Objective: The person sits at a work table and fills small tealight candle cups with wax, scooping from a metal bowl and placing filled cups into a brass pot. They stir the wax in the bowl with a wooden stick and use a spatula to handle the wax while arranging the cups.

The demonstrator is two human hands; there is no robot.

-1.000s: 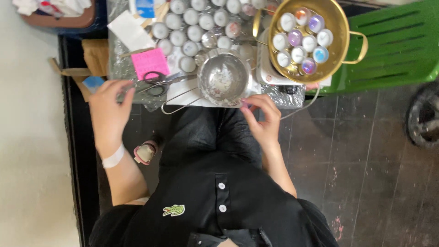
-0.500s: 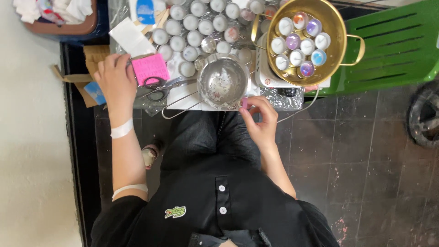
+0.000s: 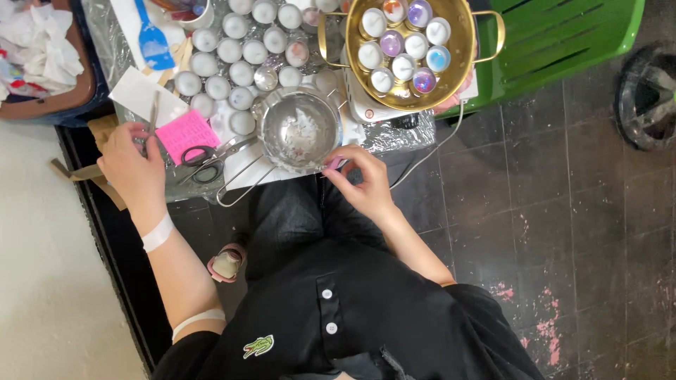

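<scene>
My left hand rests at the table's left edge, fingers closed on a thin metal tool that points away from me. Just right of it lie a pink paper note and black-handled scissors. My right hand pinches the near rim of a steel bowl that has white residue inside. The bowl stands on a wire rest at the table's front edge. A small pinkish spot shows at my right fingertips; I cannot tell what it is.
Several small white filled cups stand on foil behind the bowl. A gold pan with handles holds more cups, some tinted. A blue spatula, a tray of tissues and a green chair surround them; the floor is dark tile.
My left hand has moved from the table's front edge up to the pink note and now holds the thin metal tool. My right hand stays at the bowl's rim.
</scene>
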